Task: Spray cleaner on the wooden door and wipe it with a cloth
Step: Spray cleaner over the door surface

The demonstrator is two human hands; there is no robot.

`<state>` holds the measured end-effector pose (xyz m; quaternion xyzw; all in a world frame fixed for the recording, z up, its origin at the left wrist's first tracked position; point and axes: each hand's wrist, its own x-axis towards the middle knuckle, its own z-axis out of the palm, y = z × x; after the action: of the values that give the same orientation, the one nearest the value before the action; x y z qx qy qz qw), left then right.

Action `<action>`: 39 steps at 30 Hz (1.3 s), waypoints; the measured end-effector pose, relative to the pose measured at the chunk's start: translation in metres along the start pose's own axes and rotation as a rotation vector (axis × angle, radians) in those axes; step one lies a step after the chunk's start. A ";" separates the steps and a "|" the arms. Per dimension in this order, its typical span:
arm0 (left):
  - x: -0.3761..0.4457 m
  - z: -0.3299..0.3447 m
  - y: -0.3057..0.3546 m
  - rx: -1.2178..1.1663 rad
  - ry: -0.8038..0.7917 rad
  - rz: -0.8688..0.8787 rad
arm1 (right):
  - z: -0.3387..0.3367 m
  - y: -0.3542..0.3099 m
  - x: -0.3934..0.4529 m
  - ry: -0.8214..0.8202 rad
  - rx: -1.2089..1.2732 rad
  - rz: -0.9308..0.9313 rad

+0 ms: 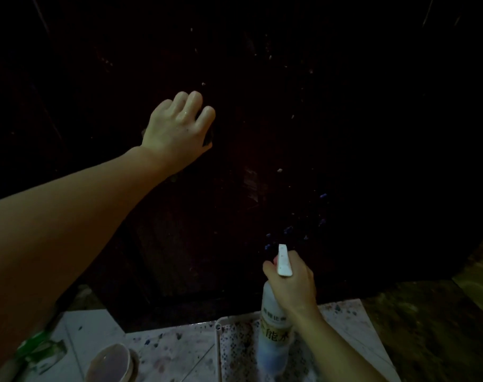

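Right hand (pixel 291 282) gripping spray bottle (pixel 274 326), left hand (pixel 177 128) on door (pixel 345 119)

The left hand (pixel 177 128) presses on the door (pixel 345 119); lower right, the right hand (pixel 292 282) grips a spray bottle (pixel 273 334) before it.

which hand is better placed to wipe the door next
Left. The left hand is already up against the dark wooden door, pressing what looks like a dark cloth, mostly hidden under the fingers. The right hand grips the spray bottle, nozzle toward the door.
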<state>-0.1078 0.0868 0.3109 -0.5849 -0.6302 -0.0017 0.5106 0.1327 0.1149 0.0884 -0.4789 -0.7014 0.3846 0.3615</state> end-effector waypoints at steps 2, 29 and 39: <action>0.000 0.000 0.000 0.001 0.007 -0.002 | 0.000 0.008 0.000 -0.001 -0.012 0.036; -0.023 0.023 0.022 0.038 0.049 0.070 | 0.006 0.024 0.015 0.109 -0.181 0.057; -0.027 0.024 0.029 0.009 0.042 0.084 | -0.005 0.045 0.018 0.098 -0.207 0.041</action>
<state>-0.1071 0.0903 0.2644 -0.6082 -0.5943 0.0103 0.5261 0.1499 0.1438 0.0531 -0.5461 -0.7090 0.2937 0.3360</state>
